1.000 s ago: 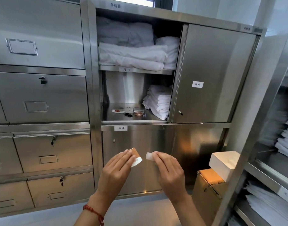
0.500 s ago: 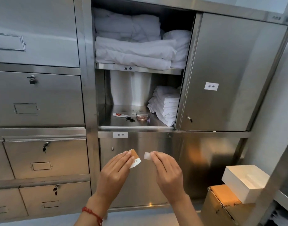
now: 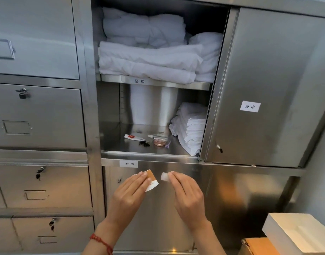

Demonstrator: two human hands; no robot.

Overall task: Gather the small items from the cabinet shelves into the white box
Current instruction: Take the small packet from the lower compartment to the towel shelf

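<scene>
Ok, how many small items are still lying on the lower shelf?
5 that I can make out: a white tube at the left, a black clip, a clear bottle, a pink piece and a purple pick beside the folded towels, which may hide more.

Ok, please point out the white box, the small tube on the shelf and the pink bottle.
white box (image 3: 279, 228), head view, front-left wall.
small tube (image 3: 133, 137), head view, middle of body.
pink bottle (image 3: 159, 142), head view, middle of body.
</scene>
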